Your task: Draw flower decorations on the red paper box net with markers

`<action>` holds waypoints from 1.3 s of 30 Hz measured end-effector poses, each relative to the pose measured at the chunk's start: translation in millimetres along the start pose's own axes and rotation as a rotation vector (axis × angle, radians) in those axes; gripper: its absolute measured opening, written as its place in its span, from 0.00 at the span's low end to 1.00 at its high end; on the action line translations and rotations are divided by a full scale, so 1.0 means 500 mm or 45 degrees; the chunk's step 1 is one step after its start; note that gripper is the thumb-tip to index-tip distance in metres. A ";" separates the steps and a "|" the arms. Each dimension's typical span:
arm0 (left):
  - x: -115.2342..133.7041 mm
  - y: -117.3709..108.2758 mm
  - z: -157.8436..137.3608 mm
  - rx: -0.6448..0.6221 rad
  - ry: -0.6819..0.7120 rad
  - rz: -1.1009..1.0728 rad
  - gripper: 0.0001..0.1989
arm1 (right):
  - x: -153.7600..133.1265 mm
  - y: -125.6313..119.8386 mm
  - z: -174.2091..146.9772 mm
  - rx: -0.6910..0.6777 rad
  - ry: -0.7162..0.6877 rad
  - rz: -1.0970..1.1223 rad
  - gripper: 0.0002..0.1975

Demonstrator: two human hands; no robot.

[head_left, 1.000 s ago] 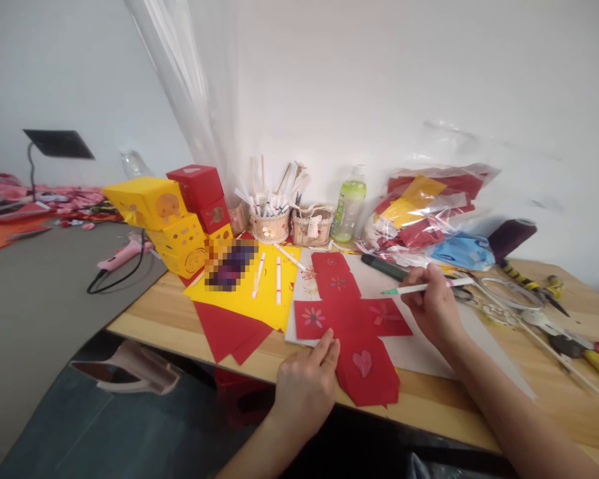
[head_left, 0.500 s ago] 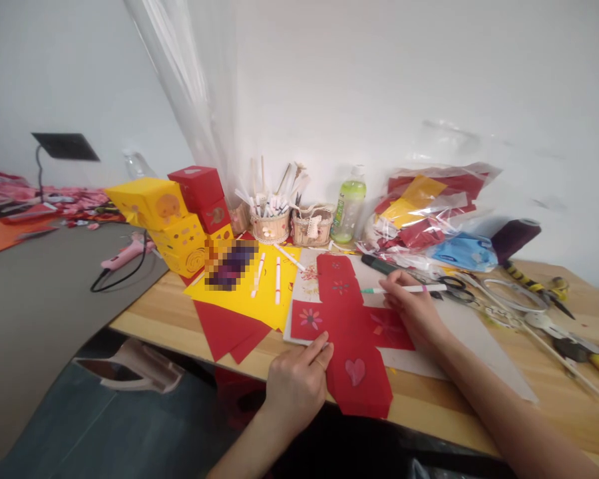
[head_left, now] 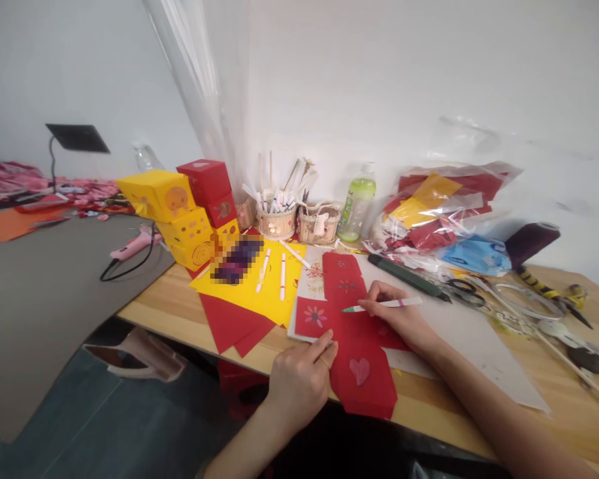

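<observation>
A red cross-shaped card cutout (head_left: 354,336) lies at the table's near edge, with coloured flowers and a pink heart drawn on its panels. My left hand (head_left: 302,379) holds it by its left inner corner, index finger on the card and other fingers curled; the thumb is hidden. My right hand (head_left: 397,313) pinches a white felt-tip marker (head_left: 394,303) with a green tip. That tip is over the cutout's middle panel, right of the left flower; whether it touches, I cannot tell. My right hand partly covers the right panel. Under the cutout is a light grey board (head_left: 479,352).
Two white markers (head_left: 282,276) lie on yellow paper (head_left: 244,299), near red sheets (head_left: 232,322). Yellow boxes (head_left: 154,196) and red boxes (head_left: 204,183) stand stacked behind. A pen basket (head_left: 275,223), green bottle (head_left: 357,206), dark green cutter (head_left: 406,276) and black-handled scissors (head_left: 466,289) sit farther back.
My right hand has brought the marker left and down, from beside the upper panel's edge to over the middle panel. My left hand stays on the cutout. The view has shifted slightly.
</observation>
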State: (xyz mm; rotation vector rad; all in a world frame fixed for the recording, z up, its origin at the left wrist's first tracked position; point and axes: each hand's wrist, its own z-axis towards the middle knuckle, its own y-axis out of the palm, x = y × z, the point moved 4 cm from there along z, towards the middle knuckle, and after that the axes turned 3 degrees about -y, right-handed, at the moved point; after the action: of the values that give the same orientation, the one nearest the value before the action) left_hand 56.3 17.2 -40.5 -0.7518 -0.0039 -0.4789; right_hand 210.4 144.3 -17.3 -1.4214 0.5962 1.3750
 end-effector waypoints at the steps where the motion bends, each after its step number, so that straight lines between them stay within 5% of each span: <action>1: 0.000 0.000 0.000 -0.006 0.004 0.002 0.17 | 0.001 0.000 0.000 -0.006 -0.005 -0.004 0.14; 30: 0.003 0.001 -0.002 -0.163 -0.017 0.089 0.19 | 0.007 0.004 0.002 -0.059 -0.042 -0.026 0.13; 39: 0.013 0.013 0.020 -0.693 0.003 0.361 0.19 | 0.008 0.000 -0.001 -0.050 -0.026 -0.031 0.13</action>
State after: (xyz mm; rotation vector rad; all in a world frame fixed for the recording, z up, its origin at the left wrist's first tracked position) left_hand 66.6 25.0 -36.3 -1.2641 0.2407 -0.2057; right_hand 211.3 145.1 -20.9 -1.4393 0.5396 1.3871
